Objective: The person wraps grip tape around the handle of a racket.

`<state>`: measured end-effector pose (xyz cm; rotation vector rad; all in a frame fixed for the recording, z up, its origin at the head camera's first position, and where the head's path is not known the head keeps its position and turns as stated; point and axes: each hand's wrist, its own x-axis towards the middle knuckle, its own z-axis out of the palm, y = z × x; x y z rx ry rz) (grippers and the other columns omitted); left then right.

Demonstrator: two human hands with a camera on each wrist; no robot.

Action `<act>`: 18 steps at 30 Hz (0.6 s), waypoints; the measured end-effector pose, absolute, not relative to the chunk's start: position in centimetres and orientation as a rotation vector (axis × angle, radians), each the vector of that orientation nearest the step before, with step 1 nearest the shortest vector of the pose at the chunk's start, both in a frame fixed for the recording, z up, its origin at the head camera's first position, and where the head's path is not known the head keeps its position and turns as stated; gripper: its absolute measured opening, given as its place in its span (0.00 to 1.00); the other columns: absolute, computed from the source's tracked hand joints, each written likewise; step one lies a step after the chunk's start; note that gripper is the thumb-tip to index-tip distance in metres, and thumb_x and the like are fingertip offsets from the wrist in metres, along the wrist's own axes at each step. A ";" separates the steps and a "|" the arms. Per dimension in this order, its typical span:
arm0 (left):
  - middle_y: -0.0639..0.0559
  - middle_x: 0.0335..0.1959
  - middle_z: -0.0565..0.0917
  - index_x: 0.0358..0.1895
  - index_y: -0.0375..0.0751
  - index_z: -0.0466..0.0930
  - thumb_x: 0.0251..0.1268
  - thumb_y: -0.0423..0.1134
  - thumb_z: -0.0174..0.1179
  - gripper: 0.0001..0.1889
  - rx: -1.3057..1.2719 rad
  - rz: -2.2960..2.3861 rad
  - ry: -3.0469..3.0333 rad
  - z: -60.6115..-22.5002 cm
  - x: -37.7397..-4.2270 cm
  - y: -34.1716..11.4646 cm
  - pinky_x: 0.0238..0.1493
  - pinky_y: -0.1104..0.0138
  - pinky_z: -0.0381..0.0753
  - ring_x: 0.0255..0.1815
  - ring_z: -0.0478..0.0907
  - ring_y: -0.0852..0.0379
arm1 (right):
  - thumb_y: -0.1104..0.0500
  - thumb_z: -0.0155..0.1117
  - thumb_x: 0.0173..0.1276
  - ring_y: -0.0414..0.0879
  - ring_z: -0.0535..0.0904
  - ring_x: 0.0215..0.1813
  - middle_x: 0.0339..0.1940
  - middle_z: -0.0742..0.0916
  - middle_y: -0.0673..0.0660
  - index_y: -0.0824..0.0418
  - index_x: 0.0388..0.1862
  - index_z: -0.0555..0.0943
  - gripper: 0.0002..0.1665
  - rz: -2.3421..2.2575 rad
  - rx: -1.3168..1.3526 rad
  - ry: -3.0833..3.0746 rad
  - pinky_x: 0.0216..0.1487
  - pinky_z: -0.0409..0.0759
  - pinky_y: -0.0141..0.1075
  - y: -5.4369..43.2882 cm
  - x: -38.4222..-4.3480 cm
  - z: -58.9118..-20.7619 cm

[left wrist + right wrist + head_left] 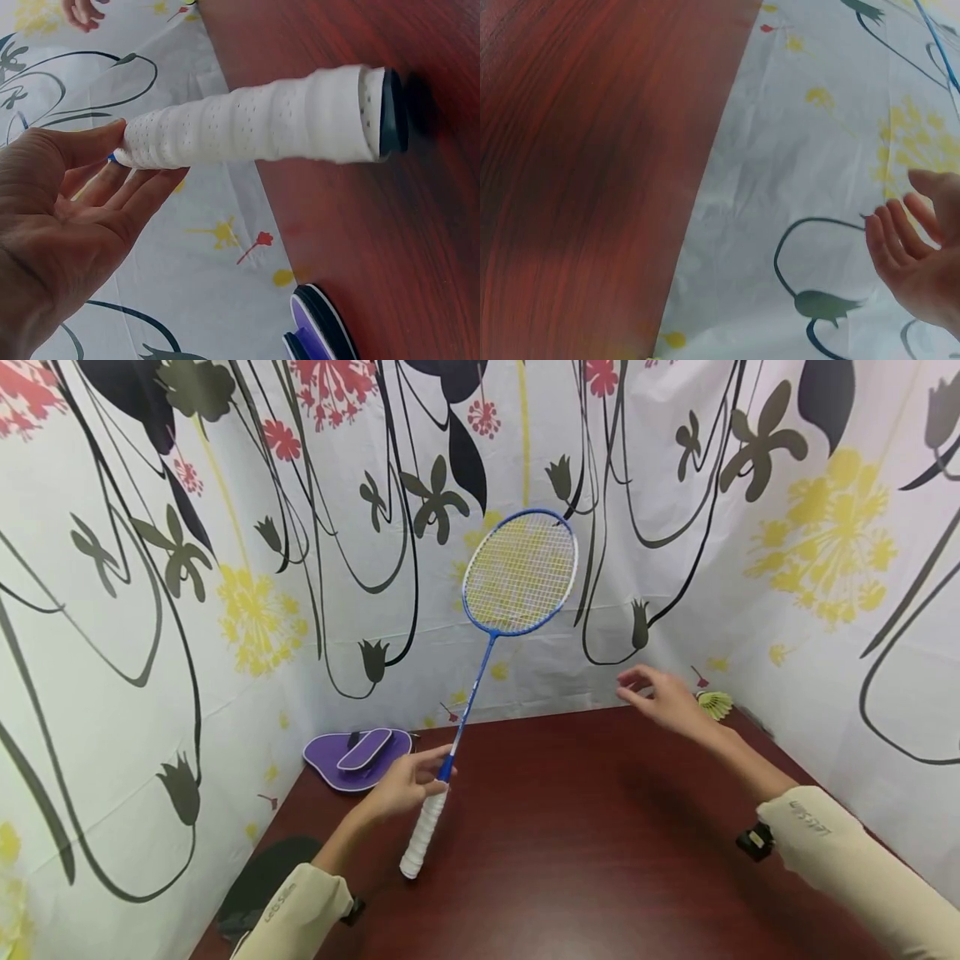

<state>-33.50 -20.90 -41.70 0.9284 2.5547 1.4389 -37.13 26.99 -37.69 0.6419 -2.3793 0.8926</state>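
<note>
My left hand (408, 785) pinches a blue and white badminton racket (472, 693) at the top of its white wrapped handle. The strung head (521, 572) points up and slightly right, and the handle's end tilts down toward the table. In the left wrist view, thumb and fingertips meet at the upper end of the white grip (255, 120), whose dark butt faces right. Raised at the right, my right hand (663, 697) holds nothing; its fingers are loosely bent. A yellow shuttlecock (715, 704) lies behind it at the table's far right corner.
A purple paddle-shaped case (356, 760) with white edging lies at the far left of the dark red table (570, 827). Nearer, a dark rounded object (266, 881) sits by the left edge. A flower-printed curtain (360, 568) stands round the table's back and sides.
</note>
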 end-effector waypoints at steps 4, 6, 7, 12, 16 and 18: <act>0.39 0.53 0.87 0.76 0.41 0.71 0.68 0.22 0.63 0.33 0.951 1.413 2.576 -41.9 -33.2 -21.0 0.50 0.61 0.87 0.53 0.87 0.44 | 0.60 0.65 0.77 0.63 0.86 0.49 0.50 0.89 0.67 0.68 0.58 0.81 0.16 0.949 0.527 -2.290 0.41 0.75 0.19 28.3 -36.9 -36.7; 0.39 0.53 0.88 0.75 0.42 0.73 0.68 0.21 0.63 0.33 0.961 1.394 2.593 -42.0 -33.1 -21.2 0.50 0.61 0.87 0.53 0.87 0.44 | 0.59 0.63 0.78 0.57 0.87 0.49 0.53 0.88 0.69 0.68 0.61 0.81 0.18 0.981 0.470 -2.255 0.40 0.74 0.17 28.9 -36.8 -36.2; 0.38 0.54 0.87 0.74 0.43 0.73 0.68 0.20 0.63 0.32 0.975 1.379 2.601 -42.1 -33.1 -21.3 0.50 0.61 0.87 0.53 0.87 0.44 | 0.59 0.62 0.79 0.52 0.87 0.48 0.54 0.87 0.70 0.69 0.62 0.80 0.19 1.001 0.452 -2.243 0.39 0.75 0.17 29.3 -36.8 -35.9; 0.37 0.58 0.86 0.71 0.38 0.76 0.65 0.16 0.60 0.31 1.093 1.259 2.622 -42.5 -33.0 -21.8 0.50 0.63 0.86 0.56 0.86 0.44 | 0.54 0.50 0.85 0.28 0.82 0.40 0.52 0.88 0.62 0.74 0.70 0.71 0.27 1.218 0.411 -2.191 0.35 0.83 0.25 31.1 -36.6 -34.7; 0.38 0.60 0.85 0.68 0.36 0.79 0.63 0.15 0.58 0.30 1.171 1.143 2.650 -43.1 -33.1 -22.2 0.49 0.64 0.84 0.58 0.84 0.45 | 0.42 0.38 0.87 0.30 0.85 0.35 0.44 0.87 0.36 0.70 0.76 0.66 0.37 1.519 0.333 -2.129 0.31 0.84 0.29 32.9 -36.1 -33.9; 0.40 0.59 0.85 0.67 0.38 0.80 0.62 0.16 0.58 0.29 1.157 1.096 2.668 -43.5 -33.2 -22.5 0.50 0.64 0.83 0.58 0.84 0.47 | 0.39 0.37 0.86 0.33 0.87 0.33 0.40 0.88 0.33 0.66 0.74 0.69 0.38 1.717 0.312 -2.055 0.30 0.84 0.30 33.7 -35.8 -33.7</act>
